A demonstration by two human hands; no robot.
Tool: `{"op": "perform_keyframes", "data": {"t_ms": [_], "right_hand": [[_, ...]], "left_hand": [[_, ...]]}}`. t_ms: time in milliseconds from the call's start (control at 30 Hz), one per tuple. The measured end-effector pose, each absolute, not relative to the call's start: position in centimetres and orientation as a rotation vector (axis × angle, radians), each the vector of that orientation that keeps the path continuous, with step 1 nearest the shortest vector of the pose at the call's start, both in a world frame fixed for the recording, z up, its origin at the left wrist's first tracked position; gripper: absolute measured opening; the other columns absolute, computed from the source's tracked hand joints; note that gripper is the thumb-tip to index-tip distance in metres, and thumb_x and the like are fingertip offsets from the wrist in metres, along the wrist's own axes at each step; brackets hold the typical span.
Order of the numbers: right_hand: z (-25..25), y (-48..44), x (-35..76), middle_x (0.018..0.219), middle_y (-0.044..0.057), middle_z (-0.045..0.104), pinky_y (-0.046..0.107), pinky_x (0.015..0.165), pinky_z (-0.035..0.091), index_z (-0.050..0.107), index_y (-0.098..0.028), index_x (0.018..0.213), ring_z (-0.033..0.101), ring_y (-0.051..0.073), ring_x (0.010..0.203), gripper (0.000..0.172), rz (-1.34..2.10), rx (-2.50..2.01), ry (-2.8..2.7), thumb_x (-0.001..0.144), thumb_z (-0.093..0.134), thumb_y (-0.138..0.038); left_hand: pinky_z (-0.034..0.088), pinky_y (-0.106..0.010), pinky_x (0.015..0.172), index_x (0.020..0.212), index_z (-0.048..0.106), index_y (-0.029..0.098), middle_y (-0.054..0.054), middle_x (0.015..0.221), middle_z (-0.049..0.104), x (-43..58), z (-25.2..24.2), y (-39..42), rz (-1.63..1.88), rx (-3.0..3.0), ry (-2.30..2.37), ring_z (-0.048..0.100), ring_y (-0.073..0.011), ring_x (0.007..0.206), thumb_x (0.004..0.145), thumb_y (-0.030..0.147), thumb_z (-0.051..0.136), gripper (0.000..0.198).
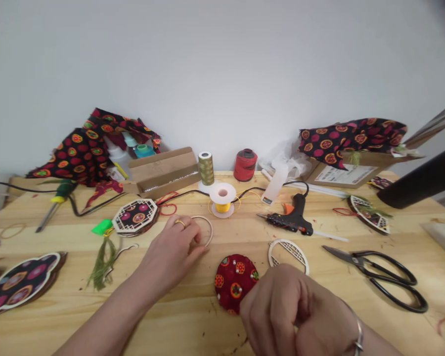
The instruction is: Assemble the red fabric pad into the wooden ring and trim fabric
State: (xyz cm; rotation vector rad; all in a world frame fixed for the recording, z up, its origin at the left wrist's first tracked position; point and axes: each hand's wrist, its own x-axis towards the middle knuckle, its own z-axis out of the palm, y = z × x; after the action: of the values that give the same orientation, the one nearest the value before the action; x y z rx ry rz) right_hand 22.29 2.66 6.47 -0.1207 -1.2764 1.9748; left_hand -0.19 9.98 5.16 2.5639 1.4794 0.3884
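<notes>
A thin wooden ring [211, 230] lies flat on the wooden table [193, 324], just ahead of centre. Your left hand [172, 254] rests over its left side with the fingers bent down onto the rim. Whether they grip the ring or only press on it cannot be told. Near it, closer to you, lies a round disc covered in red patterned fabric [234, 279], with pin heads showing on it. Your right hand [289, 311] is curled into a loose fist just right of this disc and overlaps its near edge. Anything held inside the fist is hidden. Just beyond that hand lies an oval wooden lattice frame [292, 248]. Behind the ring stands a white spool of yellow thread [223, 199], with an octagonal lattice piece [135, 217] to the left of the ring and a green tassel [102, 257] nearer you. To the right lie a black glue gun [294, 215] and, farther out, black scissors [385, 277].
</notes>
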Motion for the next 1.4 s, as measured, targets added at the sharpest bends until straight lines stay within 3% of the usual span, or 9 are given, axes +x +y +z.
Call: {"op": "perform_keyframes", "data": {"t_ms": [300, 500, 667, 800, 933, 1067, 1167, 1300, 1400], "right_hand": [[7.8, 3.4, 23.2, 0.047, -0.001, 0.048, 0.028, 0.057, 0.036, 0.05, -0.018, 0.048, 0.043, 0.012, 0.051, 0.03, 1.892, -0.188, -1.146, 0.073, 0.062, -0.03], [8.4, 3.7, 23.7, 0.053, -0.005, 0.039, 0.028, 0.057, 0.029, 0.065, -0.02, 0.077, 0.034, 0.013, 0.055, 0.008, 1.658, -0.384, -0.901, 0.078, 0.064, -0.028], [8.4, 4.3, 23.8, 0.046, -0.007, 0.028, 0.027, 0.053, 0.025, 0.057, -0.021, 0.063, 0.025, 0.012, 0.049, 0.032, 1.513, -0.56, -0.844, 0.089, 0.06, -0.039], [8.6, 4.1, 24.3, 0.048, -0.005, 0.036, 0.026, 0.055, 0.032, 0.046, -0.019, 0.055, 0.033, 0.011, 0.051, 0.046, 1.315, -0.788, -0.888, 0.092, 0.057, -0.043], [8.0, 2.4, 25.2, 0.081, 0.0, 0.064, 0.025, 0.068, 0.043, 0.059, -0.024, 0.096, 0.056, 0.013, 0.075, 0.013, 1.217, -1.075, -1.092, 0.087, 0.066, -0.029], [6.0, 0.6, 25.6, 0.117, 0.005, 0.06, 0.037, 0.096, 0.044, 0.052, -0.03, 0.116, 0.052, 0.019, 0.116, 0.026, 0.881, -1.335, -1.605, 0.092, 0.058, -0.022], [4.5, 0.3, 25.6, 0.12, 0.007, 0.056, 0.047, 0.103, 0.04, 0.053, -0.028, 0.119, 0.042, 0.024, 0.127, 0.034, 0.677, -1.384, -1.911, 0.087, 0.063, -0.021], [3.7, 0.6, 25.6, 0.119, 0.008, 0.058, 0.052, 0.105, 0.039, 0.052, -0.028, 0.121, 0.036, 0.028, 0.131, 0.04, 0.697, -1.397, -2.035, 0.085, 0.068, -0.023], [3.8, 0.7, 25.4, 0.118, 0.006, 0.059, 0.05, 0.106, 0.039, 0.05, -0.029, 0.122, 0.036, 0.026, 0.131, 0.042, 0.703, -1.385, -2.052, 0.084, 0.069, -0.023]], "left_hand": [[0.044, -0.041, 0.07, 0.091, 0.062, 0.017, -0.014, 0.089, 0.067, -0.6, 4.7, 10.5, 0.51, 2.579, 1.816, 0.06, -0.0319, 0.084, 0.087, 0.02, 0.041, 0.022], [0.044, -0.032, 0.067, 0.088, 0.064, 0.021, -0.004, 0.083, 0.072, -0.5, 4.9, 9.9, 0.758, 2.607, 1.69, 0.064, -0.0211, 0.071, 0.095, 0.031, 0.039, 0.028], [0.042, -0.027, 0.058, 0.084, 0.063, 0.021, 0.002, 0.071, 0.07, -0.1, 5.6, 8.9, 0.829, 2.634, 1.486, 0.061, -0.0156, 0.059, 0.096, 0.034, 0.041, 0.028], [0.036, -0.027, 0.053, 0.078, 0.062, 0.022, 0.004, 0.059, 0.064, 0.0, 5.9, 8.4, 0.927, 2.629, 1.384, 0.057, -0.0142, 0.052, 0.097, 0.034, 0.042, 0.031], [0.033, -0.028, 0.051, 0.055, 0.048, 0.022, 0.005, 0.047, 0.046, 0.0, 6.2, 8.1, 0.955, 2.62, 1.24, 0.043, -0.0126, 0.046, 0.097, 0.041, 0.042, 0.047], [0.045, -0.035, 0.08, 0.058, 0.046, 0.021, -0.001, 0.074, 0.066, 0.5, 6.5, 8.0, 0.888, 2.582, 0.97, 0.058, -0.0206, 0.087, 0.089, 0.046, 0.059, 0.042], [0.04, -0.044, 0.099, 0.072, 0.058, 0.023, -0.003, 0.096, 0.07, 0.9, 6.3, 7.7, 0.681, 2.593, 0.944, 0.046, -0.0281, 0.121, 0.083, 0.038, 0.069, 0.022], [0.041, -0.043, 0.101, 0.123, 0.054, 0.028, -0.001, 0.079, 0.062, 1.0, 5.9, 7.4, 0.431, 2.495, 0.906, 0.041, -0.0268, 0.129, 0.087, 0.026, 0.064, 0.037], [0.043, -0.041, 0.1, 0.118, 0.054, 0.028, -0.003, 0.09, 0.058, 1.1, 5.6, 7.3, 0.41, 2.462, 0.913, 0.041, -0.0256, 0.128, 0.088, 0.023, 0.062, 0.031]]}}
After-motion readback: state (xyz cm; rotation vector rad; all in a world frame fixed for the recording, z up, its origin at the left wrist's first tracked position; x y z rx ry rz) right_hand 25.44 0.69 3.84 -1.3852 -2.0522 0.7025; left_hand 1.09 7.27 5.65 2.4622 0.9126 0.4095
